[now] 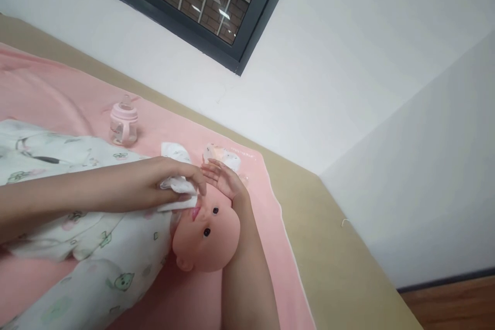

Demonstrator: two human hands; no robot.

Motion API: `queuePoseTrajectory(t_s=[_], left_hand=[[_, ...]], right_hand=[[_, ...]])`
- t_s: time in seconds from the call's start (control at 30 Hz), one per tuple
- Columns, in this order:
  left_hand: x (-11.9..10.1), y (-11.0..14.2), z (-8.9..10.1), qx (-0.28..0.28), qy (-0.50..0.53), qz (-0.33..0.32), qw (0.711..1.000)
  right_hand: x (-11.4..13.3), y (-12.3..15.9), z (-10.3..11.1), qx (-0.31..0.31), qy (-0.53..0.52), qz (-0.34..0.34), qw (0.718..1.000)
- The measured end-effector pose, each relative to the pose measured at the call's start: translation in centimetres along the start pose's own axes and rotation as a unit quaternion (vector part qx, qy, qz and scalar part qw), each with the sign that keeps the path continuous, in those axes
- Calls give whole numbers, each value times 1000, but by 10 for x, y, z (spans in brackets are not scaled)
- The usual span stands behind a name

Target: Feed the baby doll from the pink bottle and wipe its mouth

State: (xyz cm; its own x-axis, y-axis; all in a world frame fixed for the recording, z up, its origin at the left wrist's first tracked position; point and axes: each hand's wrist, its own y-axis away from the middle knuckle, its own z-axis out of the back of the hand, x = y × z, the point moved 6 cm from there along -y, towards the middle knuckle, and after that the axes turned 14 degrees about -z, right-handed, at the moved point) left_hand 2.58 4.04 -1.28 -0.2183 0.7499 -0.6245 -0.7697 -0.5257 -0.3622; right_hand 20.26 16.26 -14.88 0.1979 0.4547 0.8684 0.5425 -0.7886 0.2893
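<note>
A baby doll [214,242] lies on its back in a pale printed outfit [116,263], its bare head toward the right. My left hand [174,178] reaches in from the left, closed on a crumpled white tissue [180,185] beside the doll's mouth and cheek. Behind the head curves my right forearm, its inner side against the crown. My right hand [224,178] is open by the doll's far cheek, fingers stretched out and pointing left. Whether its palm presses on the cheek is unclear.
A pink-lidded baby bottle [124,124] stands on the pink blanket [154,118]. Near the hands lie a small white cloth [176,151] and small printed cloth items [231,160]. The beige tabletop [320,237] meets white walls, with a dark-framed window [240,51] above.
</note>
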Motion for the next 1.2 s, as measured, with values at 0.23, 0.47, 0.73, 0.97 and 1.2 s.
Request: queuePoseTrajectory(t_s=[0.23, 0.47, 0.73, 0.97, 1.2], left_hand=[[8, -3, 0, 46, 33, 8, 998], [6, -4, -8, 35, 51, -8, 998], [1, -2, -5, 46, 35, -4, 998], [-2, -3, -8, 14, 42, 16, 999], [-5, -2, -12, 11, 12, 11, 1000]], right_hand=[[-2, -2, 2, -11, 1, -4, 1000], [-2, -4, 5, -7, 3, -6, 1000], [-2, -4, 4, 0, -1, -4, 1000], [-2, -4, 4, -2, 2, -8, 1000], [-2, -3, 3, -7, 5, -5, 1000]])
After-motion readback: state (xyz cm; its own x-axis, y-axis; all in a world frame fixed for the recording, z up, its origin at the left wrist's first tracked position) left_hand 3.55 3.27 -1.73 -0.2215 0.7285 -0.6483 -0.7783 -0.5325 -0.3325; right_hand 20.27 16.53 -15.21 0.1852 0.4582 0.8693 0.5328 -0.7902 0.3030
